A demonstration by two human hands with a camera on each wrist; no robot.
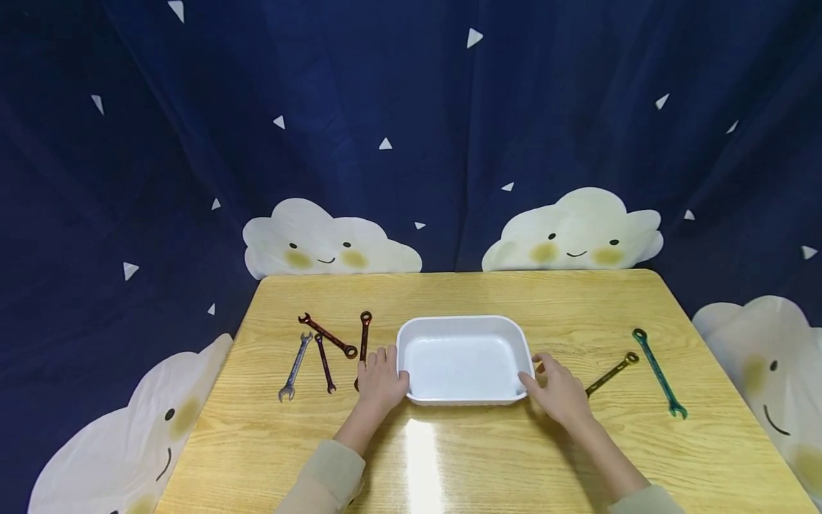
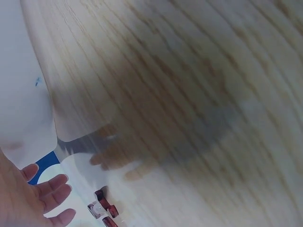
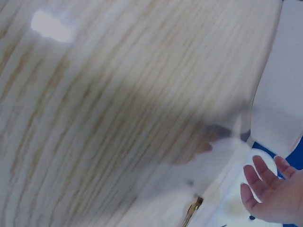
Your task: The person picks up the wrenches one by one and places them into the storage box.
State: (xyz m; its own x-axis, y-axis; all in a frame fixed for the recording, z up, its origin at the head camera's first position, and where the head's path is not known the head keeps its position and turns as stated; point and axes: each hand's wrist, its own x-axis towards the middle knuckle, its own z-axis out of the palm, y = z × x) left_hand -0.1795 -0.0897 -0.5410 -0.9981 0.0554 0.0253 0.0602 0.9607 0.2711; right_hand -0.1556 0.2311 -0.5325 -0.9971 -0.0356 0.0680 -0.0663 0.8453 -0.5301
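Note:
A white rectangular tray [image 1: 464, 396] stands at the middle of the wooden table, with nothing inside it. My left hand [image 1: 380, 382] is at its left side, the thumb at the rim and the fingers fairly straight along the outside. At the right side is my right hand [image 1: 560, 391], its thumb overlapping the rim and its loosely bent fingers outside. Both wrist views show spread, relaxed fingers close by the tray wall. A dark combination wrench [image 1: 364, 335] lies partly hidden behind the left hand. Near the right hand lies a bronze-coloured wrench [image 1: 610, 375], its lower end hidden.
Left on the table [image 1: 475, 457] lie a silver open-ended wrench [image 1: 296, 368], a small dark red wrench [image 1: 325, 363] and a larger red-brown wrench [image 1: 329, 335]. A teal wrench [image 1: 658, 373] lies farther right. A dark blue curtain [image 1: 411, 86] with clouds hangs behind the table.

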